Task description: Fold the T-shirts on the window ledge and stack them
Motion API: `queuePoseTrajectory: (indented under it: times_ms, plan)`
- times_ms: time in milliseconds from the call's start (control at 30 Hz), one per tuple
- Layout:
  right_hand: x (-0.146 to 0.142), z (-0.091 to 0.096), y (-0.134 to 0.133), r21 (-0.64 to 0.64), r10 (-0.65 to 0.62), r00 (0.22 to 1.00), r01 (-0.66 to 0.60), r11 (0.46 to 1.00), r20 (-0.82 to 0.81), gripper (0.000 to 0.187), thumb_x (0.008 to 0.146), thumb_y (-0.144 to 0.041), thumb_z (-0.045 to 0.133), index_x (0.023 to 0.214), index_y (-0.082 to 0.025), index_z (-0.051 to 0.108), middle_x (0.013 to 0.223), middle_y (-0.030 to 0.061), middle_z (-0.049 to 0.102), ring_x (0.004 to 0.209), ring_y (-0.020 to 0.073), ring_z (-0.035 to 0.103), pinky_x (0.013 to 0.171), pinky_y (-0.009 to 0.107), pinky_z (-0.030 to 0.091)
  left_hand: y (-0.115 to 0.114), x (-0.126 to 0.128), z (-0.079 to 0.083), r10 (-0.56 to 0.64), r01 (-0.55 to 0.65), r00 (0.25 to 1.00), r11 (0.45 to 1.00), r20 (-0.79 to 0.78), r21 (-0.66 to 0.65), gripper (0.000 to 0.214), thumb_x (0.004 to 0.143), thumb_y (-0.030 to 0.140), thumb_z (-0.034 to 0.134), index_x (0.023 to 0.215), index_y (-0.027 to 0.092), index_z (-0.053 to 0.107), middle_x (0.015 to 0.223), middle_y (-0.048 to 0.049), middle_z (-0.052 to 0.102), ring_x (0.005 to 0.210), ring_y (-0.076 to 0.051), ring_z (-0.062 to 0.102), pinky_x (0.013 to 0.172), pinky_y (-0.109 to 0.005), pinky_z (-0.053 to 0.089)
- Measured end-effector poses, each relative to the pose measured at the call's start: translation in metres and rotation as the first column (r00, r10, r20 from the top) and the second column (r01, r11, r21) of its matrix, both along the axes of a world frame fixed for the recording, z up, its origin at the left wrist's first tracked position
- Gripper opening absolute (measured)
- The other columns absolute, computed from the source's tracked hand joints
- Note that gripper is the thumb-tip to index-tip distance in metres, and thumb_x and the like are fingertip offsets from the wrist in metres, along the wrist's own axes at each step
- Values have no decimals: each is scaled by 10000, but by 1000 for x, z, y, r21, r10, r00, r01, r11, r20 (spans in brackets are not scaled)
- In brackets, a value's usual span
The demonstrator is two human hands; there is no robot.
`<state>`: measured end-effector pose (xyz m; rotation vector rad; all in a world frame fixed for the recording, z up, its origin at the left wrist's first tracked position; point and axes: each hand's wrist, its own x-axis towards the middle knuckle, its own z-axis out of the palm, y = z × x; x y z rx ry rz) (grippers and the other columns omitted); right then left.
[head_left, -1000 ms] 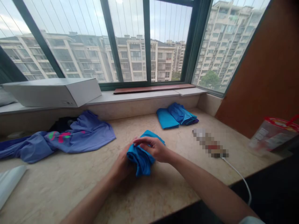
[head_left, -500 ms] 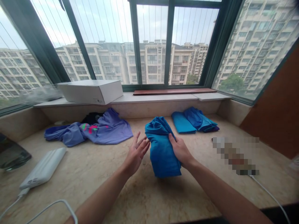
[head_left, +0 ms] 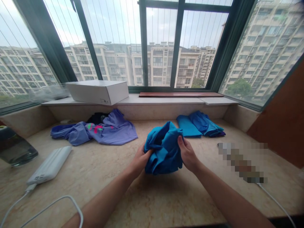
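Observation:
A bunched blue garment (head_left: 163, 150) hangs just above the stone countertop, held from both sides; its kind does not show. My left hand (head_left: 141, 160) grips its left side, thumb in front and fingers hidden behind the cloth. On the right edge, my right hand (head_left: 188, 153) is closed with the thumb over the front. Behind my right hand, a folded blue cloth (head_left: 188, 126) and a rumpled blue garment (head_left: 205, 123) lie together. To the left, a purple garment (head_left: 114, 129) with pink and green print lies spread out, with a black cloth (head_left: 98, 117) behind it.
On the countertop (head_left: 99, 199) at left are a white power bank (head_left: 49, 164) with a cable and a dark clear container (head_left: 16, 147). A pixelated object (head_left: 242, 163) with a white cable lies right. A white box (head_left: 97, 91) and reddish board (head_left: 180, 94) rest on the sill.
My left hand has moved from beside the blue garment to grasp its left side. The garment has gone from a folded, hanging shape to a crumpled bunch. The view has shifted slightly.

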<state>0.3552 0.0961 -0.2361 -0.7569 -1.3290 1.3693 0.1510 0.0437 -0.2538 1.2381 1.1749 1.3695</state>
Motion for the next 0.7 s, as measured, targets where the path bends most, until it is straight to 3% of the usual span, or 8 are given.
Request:
queuePoseTrajectory:
  times_ms: [100, 167, 267, 367, 467, 500, 567, 700]
  plan:
    - [6, 4, 9, -62, -111, 986, 104, 993, -121, 527, 868, -705, 619, 1142, -261, 699, 1051, 57, 772, 1088, 285, 705, 915, 443, 603, 6, -8, -2, 251, -250, 967, 967, -39, 44, 634, 869, 473, 713, 1411, 200, 531, 1446, -169, 579, 1348, -322, 546, 1098, -474, 463]
    - [8, 5, 12, -110, -143, 978, 127, 986, -152, 472, 858, -642, 667, 1135, -261, 699, 1096, 53, 768, 1103, 293, 704, 933, 456, 602, 5, -12, -2, 328, -310, 936, 940, -125, 145, 669, 886, 462, 686, 1463, 198, 475, 1525, -186, 491, 1414, -322, 477, 1132, -482, 429]
    - [7, 5, 11, -187, -98, 979, 64, 980, -178, 416, 810, -557, 745, 1108, -270, 691, 1068, 40, 776, 1059, 296, 725, 899, 458, 619, -2, -10, 0, 120, -44, 937, 972, -327, 230, 656, 899, 457, 666, 1475, 198, 487, 1520, -176, 505, 1410, -333, 479, 1161, -502, 394]
    - [4, 5, 4, -206, 37, 981, -77, 975, -189, 398, 824, -538, 738, 1125, -284, 680, 1048, 33, 780, 1022, 283, 737, 866, 453, 622, -10, -1, 2, -56, 193, 865, 954, -498, 228, 712, 780, 387, 799, 1436, 250, 557, 1445, -143, 592, 1327, -359, 550, 1139, -511, 413]
    - [4, 8, 0, -172, 125, 978, -154, 973, -169, 426, 840, -574, 714, 1155, -290, 678, 1023, 34, 779, 974, 274, 741, 837, 440, 616, -12, 3, 4, -88, 253, 840, 936, -536, 243, 230, 778, 281, 753, 1007, 261, 775, 1141, -94, 743, 1096, -345, 662, 996, -469, 510]
    - [7, 10, 2, -157, 102, 982, -127, 979, -156, 443, 833, -590, 715, 1154, -287, 679, 1003, 34, 779, 943, 270, 742, 819, 430, 614, -12, 2, 6, -76, 227, 855, 944, -513, 239, 71, 787, 268, 722, 835, 246, 771, 992, -76, 759, 999, -328, 679, 933, -451, 533]
    - [18, 15, 10, -121, -37, 991, 21, 992, -128, 472, 808, -625, 722, 1117, -270, 685, 937, 34, 772, 858, 260, 733, 770, 401, 606, -11, -4, 11, -16, 108, 921, 970, -390, 216, 151, 791, 309, 710, 669, 220, 709, 784, -47, 726, 861, -294, 674, 835, -410, 551]
    - [58, 18, 42, -13, -468, 883, 468, 884, -19, 480, 814, -665, 649, 1005, -225, 672, 811, 36, 711, 743, 233, 675, 727, 370, 573, -5, -27, 22, 224, -229, 973, 970, 62, 83, 401, 796, 591, 727, 853, 194, 705, 732, -27, 699, 763, -243, 670, 711, -331, 553]
